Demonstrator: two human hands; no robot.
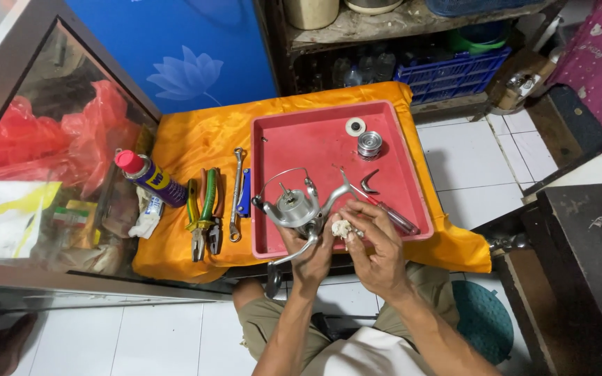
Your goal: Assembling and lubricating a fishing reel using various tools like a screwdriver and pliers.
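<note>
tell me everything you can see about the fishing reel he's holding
The fishing reel is a silver-grey spinning reel, metal by its look, with its spool off so the centre shaft stands bare. A thin wire bail arcs over the top and a crank handle hangs down to the lower left. It is held above the near edge of the red tray. The left hand grips it from below, while the right hand presses a small white wad against its side.

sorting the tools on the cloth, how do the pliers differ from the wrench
The pliers have green and orange handles; the wrench is bare metal. The pliers are wide, with two handles; the wrench is one slim bar. The pliers lie nearer the spray can, the wrench nearer the red tray. Both lie lengthwise on the orange cloth.
</note>
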